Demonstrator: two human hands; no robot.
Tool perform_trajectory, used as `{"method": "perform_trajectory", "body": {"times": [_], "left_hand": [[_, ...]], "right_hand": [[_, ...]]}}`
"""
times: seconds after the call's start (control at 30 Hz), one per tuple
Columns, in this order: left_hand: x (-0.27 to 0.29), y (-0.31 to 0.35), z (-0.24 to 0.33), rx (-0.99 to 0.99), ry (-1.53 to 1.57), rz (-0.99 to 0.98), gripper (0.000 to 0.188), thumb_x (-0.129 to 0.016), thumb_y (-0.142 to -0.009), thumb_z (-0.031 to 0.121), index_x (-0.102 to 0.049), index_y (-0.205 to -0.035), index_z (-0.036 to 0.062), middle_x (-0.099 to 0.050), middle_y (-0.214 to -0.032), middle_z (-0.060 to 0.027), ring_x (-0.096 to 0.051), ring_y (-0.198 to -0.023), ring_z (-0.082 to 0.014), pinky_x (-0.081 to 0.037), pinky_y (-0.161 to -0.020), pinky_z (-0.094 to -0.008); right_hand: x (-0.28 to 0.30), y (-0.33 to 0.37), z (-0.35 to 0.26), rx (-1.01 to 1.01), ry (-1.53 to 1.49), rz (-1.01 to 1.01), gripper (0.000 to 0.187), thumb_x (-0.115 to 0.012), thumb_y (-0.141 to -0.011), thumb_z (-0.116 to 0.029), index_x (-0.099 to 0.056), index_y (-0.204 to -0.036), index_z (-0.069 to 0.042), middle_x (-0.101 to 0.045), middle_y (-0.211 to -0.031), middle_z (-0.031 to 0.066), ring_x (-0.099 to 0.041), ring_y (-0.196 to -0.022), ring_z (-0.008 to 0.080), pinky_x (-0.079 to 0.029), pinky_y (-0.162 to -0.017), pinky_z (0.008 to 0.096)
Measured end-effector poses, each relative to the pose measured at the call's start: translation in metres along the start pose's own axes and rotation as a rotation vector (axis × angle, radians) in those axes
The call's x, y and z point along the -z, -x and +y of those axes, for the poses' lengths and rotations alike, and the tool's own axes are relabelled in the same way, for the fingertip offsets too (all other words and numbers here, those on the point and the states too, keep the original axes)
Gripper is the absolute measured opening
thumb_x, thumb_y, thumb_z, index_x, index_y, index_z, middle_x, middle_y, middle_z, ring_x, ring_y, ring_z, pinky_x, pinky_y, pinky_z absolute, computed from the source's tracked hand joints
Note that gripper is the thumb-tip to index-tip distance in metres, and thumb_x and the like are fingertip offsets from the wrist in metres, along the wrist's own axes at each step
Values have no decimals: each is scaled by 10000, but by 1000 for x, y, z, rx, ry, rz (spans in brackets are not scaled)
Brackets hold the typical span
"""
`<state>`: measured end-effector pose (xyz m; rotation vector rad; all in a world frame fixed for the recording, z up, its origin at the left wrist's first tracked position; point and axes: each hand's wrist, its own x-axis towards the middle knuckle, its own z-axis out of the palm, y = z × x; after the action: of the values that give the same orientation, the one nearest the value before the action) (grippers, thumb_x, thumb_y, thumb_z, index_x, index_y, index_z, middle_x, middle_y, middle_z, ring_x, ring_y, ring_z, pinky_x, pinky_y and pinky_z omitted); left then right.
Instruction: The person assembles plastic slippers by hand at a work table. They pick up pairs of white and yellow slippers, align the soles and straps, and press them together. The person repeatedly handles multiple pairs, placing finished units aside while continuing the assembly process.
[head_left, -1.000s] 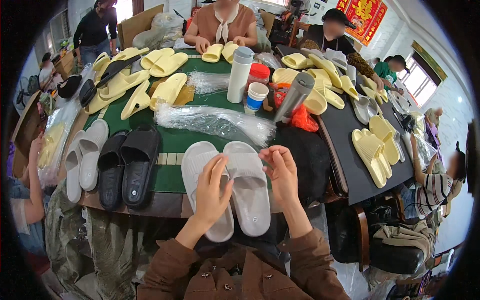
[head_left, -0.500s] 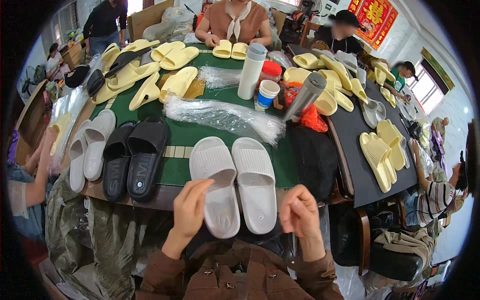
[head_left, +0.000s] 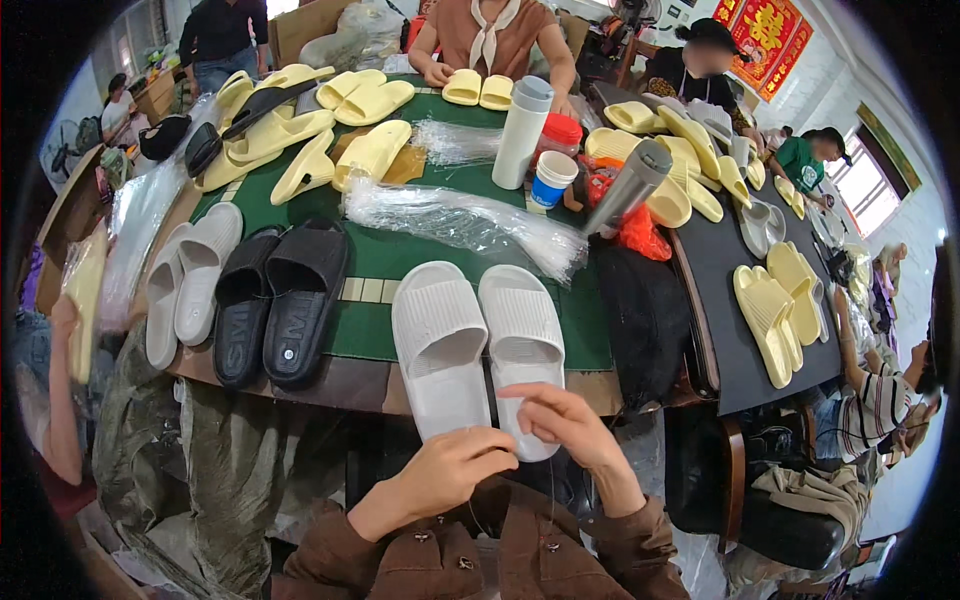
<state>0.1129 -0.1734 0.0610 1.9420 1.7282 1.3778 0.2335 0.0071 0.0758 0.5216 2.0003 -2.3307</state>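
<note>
Two light grey slides stand side by side at the table's near edge, toes away from me: a left slide [head_left: 441,345] and a right slide [head_left: 523,345]. My left hand [head_left: 450,470] is closed in a pinch over the left slide's heel. A thin clear strand [head_left: 478,518] hangs below its fingers. Above the right slide's heel my right hand [head_left: 568,425] is closed, its fingers bent toward the left hand; what they hold is hidden. Another fine line shows beneath that hand. Left of the slides sits a pair of black slides [head_left: 300,300].
More grey slides [head_left: 207,265] stand at the left. A bundle of clear plastic strands [head_left: 470,225] lies across the green mat, beyond it yellow slides [head_left: 370,150]. A grey-lidded bottle [head_left: 522,135], paper cup [head_left: 553,180] and steel flask [head_left: 630,185] stand right of centre. Other people sit around.
Both hands have come together over the slides' heels, the left moving right and down, the right moving left. Both have closed further. The view has shifted slightly.
</note>
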Motion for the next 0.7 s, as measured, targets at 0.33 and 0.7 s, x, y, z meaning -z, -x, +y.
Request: {"method": "perform_trajectory", "body": {"times": [0.33, 0.7], "left_hand": [[-10, -4, -1, -42, 243, -102, 235, -561, -698, -104, -636, -857, 51, -639, -967, -49, -636, -869, -261, -516, -751, -357], [-8, -2, -6, -39, 262, -85, 285, -541, -693, -129, -646, -880, 58, -651, -1005, -43, -642, -870, -243, -516, -754, -342]], "right_hand": [[-13, -19, 17, -20, -101, -226, 258, -561, -975, -219, -642, -1051, 14, -643, -942, 38, -576, -867, 84, -459, -763, 233], [-19, -22, 17, 29, -224, -193, 145, -573, -959, -137, -639, -932, -10, -623, -880, 19, -558, -810, 69, -453, -717, 222]]}}
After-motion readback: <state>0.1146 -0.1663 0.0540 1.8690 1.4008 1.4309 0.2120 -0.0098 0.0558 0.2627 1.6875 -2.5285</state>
